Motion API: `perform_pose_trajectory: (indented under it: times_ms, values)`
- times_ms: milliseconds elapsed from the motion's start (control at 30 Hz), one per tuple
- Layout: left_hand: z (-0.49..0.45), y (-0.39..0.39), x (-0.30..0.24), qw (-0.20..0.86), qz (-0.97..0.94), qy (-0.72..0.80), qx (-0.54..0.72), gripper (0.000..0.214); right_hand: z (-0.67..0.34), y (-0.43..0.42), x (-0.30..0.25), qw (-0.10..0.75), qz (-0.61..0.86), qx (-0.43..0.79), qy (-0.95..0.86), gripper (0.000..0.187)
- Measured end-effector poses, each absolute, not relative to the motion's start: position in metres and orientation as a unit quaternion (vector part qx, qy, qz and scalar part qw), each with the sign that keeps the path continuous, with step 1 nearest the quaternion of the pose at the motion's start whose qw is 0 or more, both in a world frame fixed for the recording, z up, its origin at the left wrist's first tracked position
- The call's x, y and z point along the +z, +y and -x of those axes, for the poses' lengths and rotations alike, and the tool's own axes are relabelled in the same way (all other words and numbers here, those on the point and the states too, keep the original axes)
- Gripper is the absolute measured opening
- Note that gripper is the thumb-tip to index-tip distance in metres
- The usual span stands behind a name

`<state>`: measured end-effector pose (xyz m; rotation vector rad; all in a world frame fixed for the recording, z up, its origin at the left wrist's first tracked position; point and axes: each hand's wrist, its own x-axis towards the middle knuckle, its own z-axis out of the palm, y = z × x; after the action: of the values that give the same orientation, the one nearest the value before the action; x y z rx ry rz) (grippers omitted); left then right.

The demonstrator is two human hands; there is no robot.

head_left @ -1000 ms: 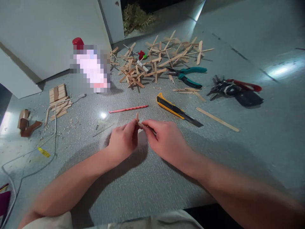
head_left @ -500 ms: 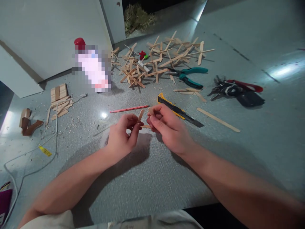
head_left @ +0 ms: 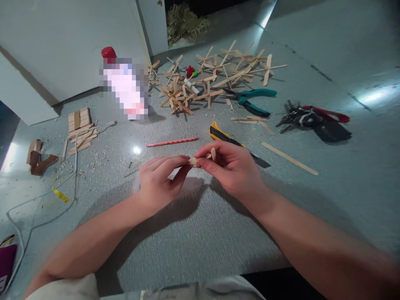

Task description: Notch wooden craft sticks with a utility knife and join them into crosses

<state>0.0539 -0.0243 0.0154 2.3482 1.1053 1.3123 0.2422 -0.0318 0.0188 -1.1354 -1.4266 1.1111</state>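
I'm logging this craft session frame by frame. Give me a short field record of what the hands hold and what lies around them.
left hand: pinches one end of the small wooden stick piece
right hand: grips the same piece from the other side
surface: grey textured table
just beyond hands: yellow utility knife, red pencil
far centre: pile of crossed wooden sticks, teal pliers
right: long loose stick, red-handled tool
left: stacked sticks, white cable
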Motion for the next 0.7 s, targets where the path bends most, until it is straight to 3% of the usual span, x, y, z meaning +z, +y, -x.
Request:
perform_pose_trajectory:
  times_ms: [300,533,700]
  values:
    - [-0.053,-0.021,0.019,0.174,-0.812,0.336,0.444,0.006,-0.241,-0.031,0.023,0.486,0.452,0.421,-0.619,0.005]
    - [-0.044,-0.012,0.036,0.233,-0.883,0.294,0.283,0.011,-0.245,-0.03,0.026,0.459,0.42,0.459,-0.634,0.005]
    - [-0.042,-0.006,0.046,0.251,-0.896,0.277,0.241,0.014,-0.243,-0.031,0.024,0.451,0.417,0.51,-0.602,0.008]
